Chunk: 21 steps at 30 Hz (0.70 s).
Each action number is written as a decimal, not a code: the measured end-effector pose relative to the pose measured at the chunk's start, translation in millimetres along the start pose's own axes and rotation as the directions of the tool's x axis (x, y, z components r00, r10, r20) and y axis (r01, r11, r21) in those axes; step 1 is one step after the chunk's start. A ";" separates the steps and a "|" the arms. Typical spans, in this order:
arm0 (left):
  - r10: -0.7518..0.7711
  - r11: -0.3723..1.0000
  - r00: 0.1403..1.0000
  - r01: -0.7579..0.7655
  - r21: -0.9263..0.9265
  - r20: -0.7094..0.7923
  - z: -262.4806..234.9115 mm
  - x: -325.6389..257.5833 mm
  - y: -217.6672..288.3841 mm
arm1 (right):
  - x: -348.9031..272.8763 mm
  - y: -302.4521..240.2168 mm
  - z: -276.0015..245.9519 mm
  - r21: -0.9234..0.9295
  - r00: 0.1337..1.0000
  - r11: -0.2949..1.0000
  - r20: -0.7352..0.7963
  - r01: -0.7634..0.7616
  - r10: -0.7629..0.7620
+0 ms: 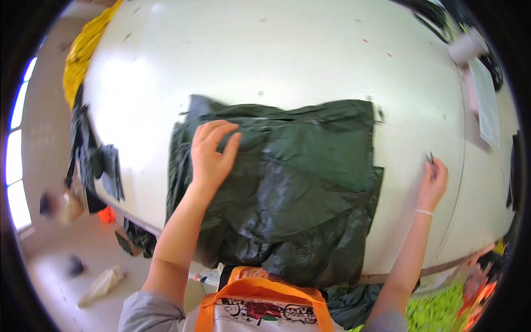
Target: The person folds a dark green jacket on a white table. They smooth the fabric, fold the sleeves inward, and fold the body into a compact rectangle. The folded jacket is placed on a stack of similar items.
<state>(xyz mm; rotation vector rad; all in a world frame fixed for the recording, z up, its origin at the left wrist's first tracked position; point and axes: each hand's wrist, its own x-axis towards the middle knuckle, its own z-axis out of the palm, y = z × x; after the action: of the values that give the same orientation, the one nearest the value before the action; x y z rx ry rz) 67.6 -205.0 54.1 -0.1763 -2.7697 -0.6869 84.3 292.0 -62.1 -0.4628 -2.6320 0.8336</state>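
A dark green, shiny garment (310, 160) lies spread on the white table, creased, with its lower part hanging toward me over the near edge. My left hand (213, 152) is over its upper left part, fingers curved and thumb apart, with nothing in it; whether the fingertips touch the cloth I cannot tell. Out to the right, apart from the garment, my right hand (433, 182) is closed on a small dark metal tool with pointed tips, which looks like thread snips (431, 158). Most of the tool is hidden by the fingers.
The white table (310, 50) has small scraps on it. Yellow cloth (86, 52) and dark garments (94, 155) hang at its left edge. A white cylinder (467, 47) and papers (487, 108) are at the far right. Bright green cloth (437, 310) lies below right.
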 end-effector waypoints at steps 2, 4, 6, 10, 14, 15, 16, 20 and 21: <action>-0.136 0.983 0.988 0.143 0.113 -0.069 -32.0 -22.0 -45.7 | -12.2 9.6 -6.7 -0.223 0.997 0.972 -0.011 0.076 -0.080; -0.147 0.986 0.989 0.144 0.089 0.024 -59.0 -44.4 -77.1 | -17.9 -14.1 -15.1 -0.565 0.961 0.797 -0.030 0.212 -0.276; -0.125 0.992 0.989 0.128 -0.024 0.084 -70.6 -60.4 -90.4 | -31.5 -53.2 -7.1 -0.324 0.924 0.869 0.045 0.374 -0.381; -0.144 0.990 0.959 0.136 0.049 0.244 -66.1 -73.7 -96.3 | -119.0 -227.2 -9.6 0.361 0.766 0.885 0.463 0.295 -0.445; -0.129 0.991 0.960 0.134 -0.003 0.249 -68.3 -75.2 -117.0 | -224.2 -297.0 -0.8 0.448 0.326 0.678 0.636 0.583 -0.700; -0.176 0.977 0.958 0.198 -0.079 0.227 -67.1 -78.5 -127.3 | -241.8 -298.1 1.6 0.403 0.328 0.703 0.675 0.586 -0.661; -0.214 0.955 0.953 0.250 -0.162 0.214 -65.6 -78.0 -136.0 | -257.1 -294.8 8.1 0.350 0.340 0.731 0.713 0.586 -0.614; -0.220 0.968 0.946 0.182 0.170 0.237 -59.1 -85.5 -153.2 | -278.4 -247.8 34.7 0.231 0.310 0.609 0.694 0.759 -0.650; -0.179 0.958 0.969 0.134 0.253 0.167 -52.0 -91.7 -151.1 | -279.9 -252.9 28.0 0.232 0.283 0.625 0.739 0.745 -0.612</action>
<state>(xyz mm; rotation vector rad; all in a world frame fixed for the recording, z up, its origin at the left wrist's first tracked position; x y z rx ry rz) 139.7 -367.2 4.3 0.0326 -3.0448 -0.3806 270.6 -30.0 6.3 1.2972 -3.1260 0.5426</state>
